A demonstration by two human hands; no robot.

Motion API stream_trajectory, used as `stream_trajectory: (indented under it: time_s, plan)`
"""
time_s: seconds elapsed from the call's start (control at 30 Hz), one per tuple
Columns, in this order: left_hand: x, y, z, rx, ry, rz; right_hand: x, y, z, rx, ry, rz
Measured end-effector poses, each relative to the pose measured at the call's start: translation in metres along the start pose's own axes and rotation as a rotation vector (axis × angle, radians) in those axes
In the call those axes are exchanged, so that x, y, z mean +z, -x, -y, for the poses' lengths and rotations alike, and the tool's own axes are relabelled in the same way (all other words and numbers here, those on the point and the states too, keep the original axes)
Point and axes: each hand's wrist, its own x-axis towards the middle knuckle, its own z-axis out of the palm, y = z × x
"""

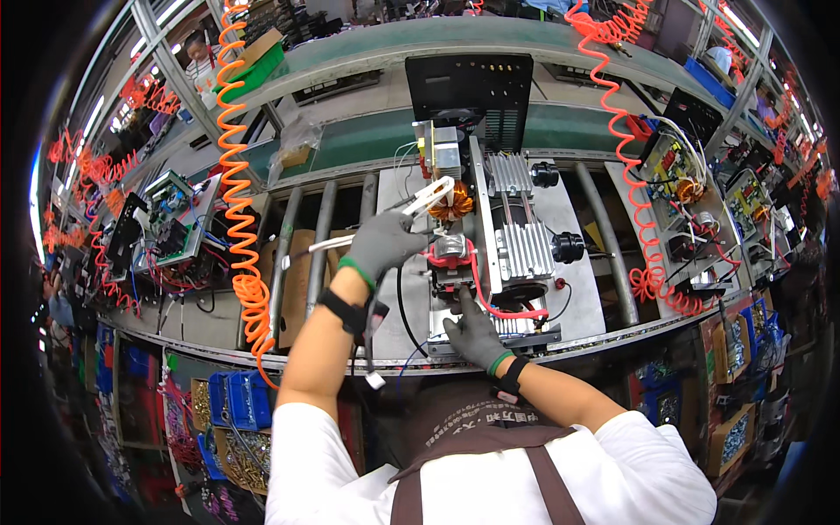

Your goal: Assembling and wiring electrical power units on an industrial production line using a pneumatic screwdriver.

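My left hand (pixel 383 244), in a grey glove, is closed around a thick white cable (pixel 432 198). The cable's loop lies beside a copper-wound coil (pixel 452 203), and its other end sticks out to the left. My right hand (pixel 478 336), also gloved, reaches up to the near edge of an open electrical unit (pixel 483 229). Its index finger is stretched against the unit below a silvery wound part (pixel 451 247), thumb apart; the fingertip is partly hidden. A red cable (pixel 479 284) bends from that part to the right. Finned aluminium heat sinks (pixel 523 251) fill the unit's right side.
The unit rests on a pale board (pixel 573 302) on a roller conveyor (pixel 610 245). Orange coiled hoses (pixel 236 188) hang on both sides. Similar units (pixel 175 219) stand left and right. Blue bins (pixel 241 401) of small parts sit below. People work in the background.
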Motion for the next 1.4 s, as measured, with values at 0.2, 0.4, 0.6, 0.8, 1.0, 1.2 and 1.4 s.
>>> stream_trajectory:
  time_s: [0.2,0.4,0.6,0.8,1.0,1.2,1.4]
  plan:
    - [0.036,-0.028,0.029,0.045,-0.294,-0.159,-0.004,0.003,0.004,0.027,-0.037,0.035]
    - [0.079,0.001,0.041,-0.001,-0.163,-0.416,-0.006,0.003,0.006,0.011,0.001,0.024]
    - [0.059,0.009,0.060,-0.029,-0.151,-0.182,-0.003,0.004,0.004,0.007,0.005,0.017]
    - [0.048,0.011,0.065,0.107,0.026,-0.251,-0.004,0.003,0.005,0.028,-0.016,0.042]
    - [0.016,-0.010,0.029,-0.084,-0.239,-0.173,-0.004,0.004,0.004,0.012,0.011,0.026]
    - [0.002,-0.041,0.006,0.301,-0.278,-0.303,-0.004,0.002,0.005,0.052,-0.004,0.041]
    - [-0.015,-0.077,0.046,0.017,-0.606,-0.216,-0.002,0.003,0.004,0.067,0.084,0.016]
